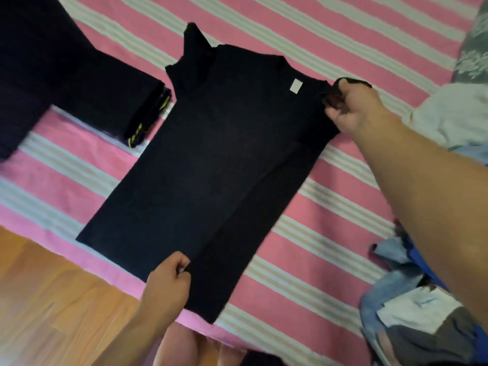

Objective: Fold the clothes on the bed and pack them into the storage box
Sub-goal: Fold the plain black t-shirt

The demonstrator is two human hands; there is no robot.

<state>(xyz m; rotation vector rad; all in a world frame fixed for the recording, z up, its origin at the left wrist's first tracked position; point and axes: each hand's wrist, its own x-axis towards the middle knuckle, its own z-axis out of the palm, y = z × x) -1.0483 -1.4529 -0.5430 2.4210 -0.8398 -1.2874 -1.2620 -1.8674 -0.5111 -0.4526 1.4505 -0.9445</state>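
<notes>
A black T-shirt lies spread flat on the pink-and-white striped bed, collar end far from me, a white label showing near the neck. My right hand pinches the shirt's far right shoulder, fingers curled in the fabric. My left hand pinches the near hem around its middle, close to the bed's edge. One sleeve sticks up at the far left of the shirt. No storage box is in view.
A folded dark garment with yellow trim lies left of the shirt. A heap of unfolded blue, white and grey clothes sits at the right. A floral pillow is far right. Wooden floor shows at lower left.
</notes>
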